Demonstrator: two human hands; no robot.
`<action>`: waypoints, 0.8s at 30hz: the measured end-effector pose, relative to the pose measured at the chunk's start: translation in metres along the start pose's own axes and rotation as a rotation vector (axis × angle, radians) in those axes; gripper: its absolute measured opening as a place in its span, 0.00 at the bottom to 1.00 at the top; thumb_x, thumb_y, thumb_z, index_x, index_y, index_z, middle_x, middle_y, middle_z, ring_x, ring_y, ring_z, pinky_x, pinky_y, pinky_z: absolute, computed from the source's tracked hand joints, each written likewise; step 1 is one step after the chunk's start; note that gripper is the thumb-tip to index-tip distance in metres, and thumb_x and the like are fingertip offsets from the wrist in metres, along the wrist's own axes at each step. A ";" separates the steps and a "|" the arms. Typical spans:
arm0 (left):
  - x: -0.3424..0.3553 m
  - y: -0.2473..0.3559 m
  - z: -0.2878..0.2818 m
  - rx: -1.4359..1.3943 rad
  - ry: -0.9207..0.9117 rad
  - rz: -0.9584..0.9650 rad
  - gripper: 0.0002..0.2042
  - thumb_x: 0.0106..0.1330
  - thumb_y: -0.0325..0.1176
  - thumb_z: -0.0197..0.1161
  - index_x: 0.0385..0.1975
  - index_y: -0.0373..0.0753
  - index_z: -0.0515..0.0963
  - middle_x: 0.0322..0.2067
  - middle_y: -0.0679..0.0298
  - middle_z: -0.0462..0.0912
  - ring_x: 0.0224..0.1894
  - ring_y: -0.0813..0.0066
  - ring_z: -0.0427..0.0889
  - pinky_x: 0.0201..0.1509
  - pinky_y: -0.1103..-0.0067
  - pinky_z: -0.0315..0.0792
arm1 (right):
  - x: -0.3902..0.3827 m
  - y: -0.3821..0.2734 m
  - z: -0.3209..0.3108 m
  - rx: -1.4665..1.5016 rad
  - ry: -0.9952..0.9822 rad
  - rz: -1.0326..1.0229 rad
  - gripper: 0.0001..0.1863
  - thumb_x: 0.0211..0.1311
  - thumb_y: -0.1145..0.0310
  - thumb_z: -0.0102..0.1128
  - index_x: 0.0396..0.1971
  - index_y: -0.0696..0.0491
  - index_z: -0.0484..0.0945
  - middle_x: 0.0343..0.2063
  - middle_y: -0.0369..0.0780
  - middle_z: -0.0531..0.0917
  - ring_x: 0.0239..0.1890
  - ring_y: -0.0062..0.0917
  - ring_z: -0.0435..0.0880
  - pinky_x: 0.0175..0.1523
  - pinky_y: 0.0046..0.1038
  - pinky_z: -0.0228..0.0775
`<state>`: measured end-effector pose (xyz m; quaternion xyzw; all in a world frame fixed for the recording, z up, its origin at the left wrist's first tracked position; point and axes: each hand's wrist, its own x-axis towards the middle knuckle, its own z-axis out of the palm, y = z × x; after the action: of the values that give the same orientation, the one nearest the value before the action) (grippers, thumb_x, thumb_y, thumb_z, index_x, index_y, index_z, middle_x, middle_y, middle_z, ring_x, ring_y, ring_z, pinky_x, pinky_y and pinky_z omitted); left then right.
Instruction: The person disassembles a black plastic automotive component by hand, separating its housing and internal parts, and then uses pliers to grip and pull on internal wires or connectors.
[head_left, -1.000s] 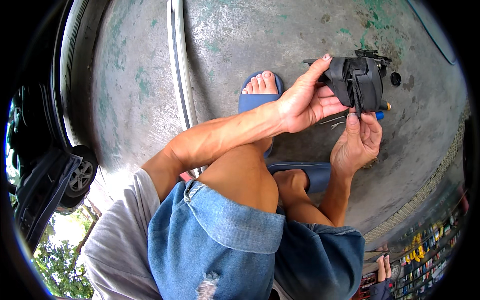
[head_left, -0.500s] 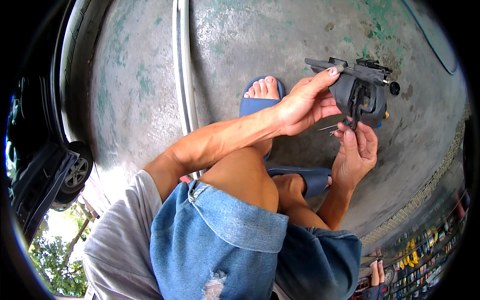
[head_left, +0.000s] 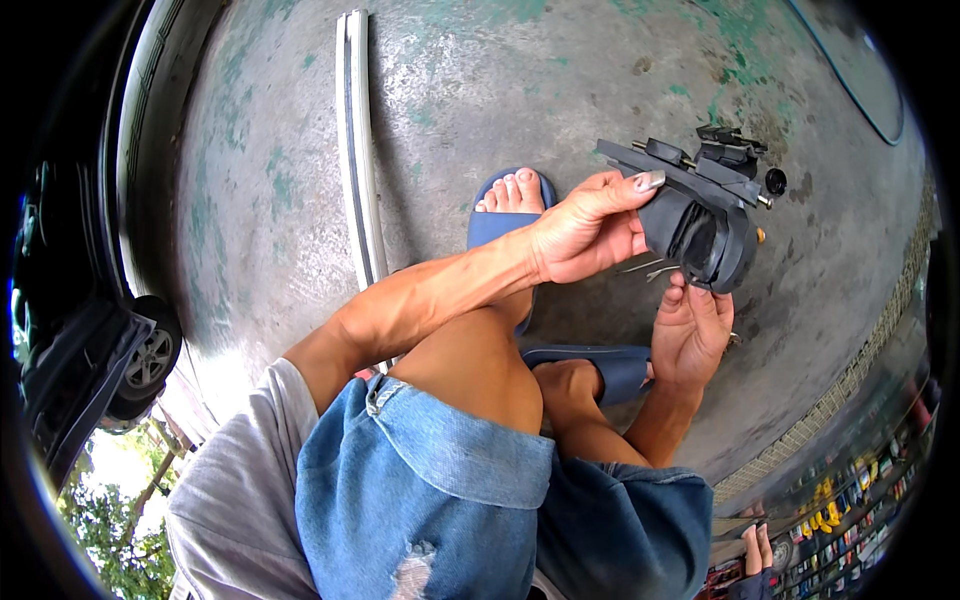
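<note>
A black plastic assembly (head_left: 700, 225) is held up over the floor in front of me, on the right. It has a rounded hollow body below a flat bar with blocks and small fittings. I cannot tell exactly what part it is. My left hand (head_left: 597, 226) grips its left side, thumb on top of the bar and fingers underneath. My right hand (head_left: 692, 328) pinches the lower edge of the rounded body between thumb and fingers. Thin metal pieces (head_left: 655, 270) show behind it, between my hands.
A long pale metal strip (head_left: 355, 150) lies on the stained concrete floor (head_left: 480, 90). My feet in blue slides (head_left: 610, 372) are below my hands. A dark car (head_left: 90, 350) stands at the left. A hose (head_left: 850, 80) curves at the far right; crowded shelves (head_left: 850, 510) and another person's legs (head_left: 757, 550) are lower right.
The black assembly has tilted, so its hollow side now looks narrower and its top fittings show more. Both hands have shifted slightly left and down with it, still gripping.
</note>
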<state>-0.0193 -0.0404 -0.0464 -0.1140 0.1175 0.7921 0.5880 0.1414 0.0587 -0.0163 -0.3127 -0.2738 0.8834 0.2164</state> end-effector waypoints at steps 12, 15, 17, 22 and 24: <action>-0.005 0.002 0.001 0.038 0.017 -0.017 0.12 0.66 0.34 0.68 0.41 0.32 0.80 0.42 0.62 0.85 0.48 0.74 0.83 0.58 0.74 0.75 | 0.003 -0.001 -0.010 0.058 -0.014 -0.044 0.19 0.63 0.81 0.58 0.55 0.59 0.74 0.51 0.44 0.81 0.47 0.27 0.81 0.47 0.22 0.78; -0.005 0.002 -0.002 0.042 -0.011 -0.029 0.12 0.66 0.33 0.68 0.42 0.31 0.79 0.43 0.61 0.85 0.49 0.74 0.83 0.58 0.74 0.75 | 0.004 -0.003 -0.016 0.047 -0.055 -0.063 0.20 0.65 0.78 0.58 0.57 0.60 0.73 0.53 0.43 0.80 0.49 0.26 0.81 0.49 0.22 0.78; -0.006 0.003 -0.005 0.035 -0.013 -0.047 0.12 0.66 0.33 0.68 0.42 0.31 0.79 0.43 0.60 0.85 0.49 0.74 0.83 0.58 0.74 0.75 | 0.004 -0.003 -0.015 0.034 -0.058 -0.066 0.20 0.66 0.76 0.57 0.58 0.61 0.72 0.54 0.43 0.79 0.51 0.25 0.81 0.50 0.23 0.78; -0.005 0.001 -0.005 0.033 -0.082 -0.015 0.13 0.67 0.34 0.68 0.41 0.30 0.79 0.44 0.59 0.85 0.48 0.73 0.83 0.57 0.74 0.76 | 0.005 -0.004 -0.014 0.029 -0.038 -0.070 0.22 0.64 0.77 0.58 0.58 0.63 0.71 0.56 0.44 0.79 0.55 0.26 0.80 0.53 0.25 0.79; -0.006 0.002 -0.006 0.037 -0.065 -0.027 0.12 0.67 0.34 0.68 0.40 0.30 0.80 0.43 0.59 0.85 0.48 0.73 0.83 0.57 0.74 0.76 | 0.006 -0.003 -0.023 0.005 -0.021 -0.076 0.23 0.63 0.80 0.58 0.58 0.63 0.71 0.56 0.45 0.78 0.55 0.26 0.80 0.52 0.24 0.79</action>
<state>-0.0194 -0.0480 -0.0502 -0.0789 0.1115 0.7850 0.6042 0.1533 0.0721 -0.0319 -0.2922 -0.2855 0.8785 0.2477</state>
